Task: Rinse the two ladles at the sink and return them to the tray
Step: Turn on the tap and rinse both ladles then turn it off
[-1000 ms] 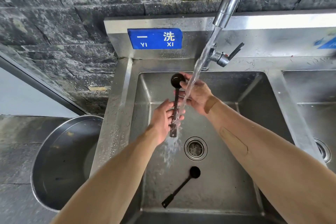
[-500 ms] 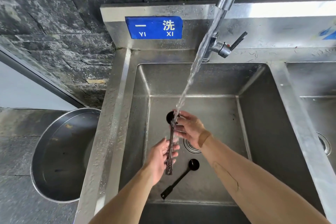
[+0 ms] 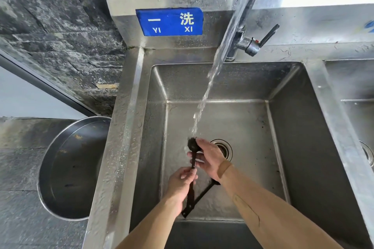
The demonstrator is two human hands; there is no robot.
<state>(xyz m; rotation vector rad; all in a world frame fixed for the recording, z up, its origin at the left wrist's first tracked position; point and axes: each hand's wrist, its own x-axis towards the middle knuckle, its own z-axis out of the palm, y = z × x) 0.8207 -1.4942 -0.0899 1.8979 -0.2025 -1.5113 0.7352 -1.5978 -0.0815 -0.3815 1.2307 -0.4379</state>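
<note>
Both hands — left hand (image 3: pixel 183 183) and right hand (image 3: pixel 210 158) — grip first ladle (image 3: pixel 192 147) under water (image 3: pixel 212 70) — next: rinse second ladle (image 3: pixel 199 198) on sink (image 3: pixel 238 119) floor.

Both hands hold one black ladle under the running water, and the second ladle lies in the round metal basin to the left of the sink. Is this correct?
Not quite. The head view shows the second ladle lying on the floor of the sink, partly under the right forearm, not in the round basin. The rest holds: the left hand and right hand hold one black ladle under the water.
</note>
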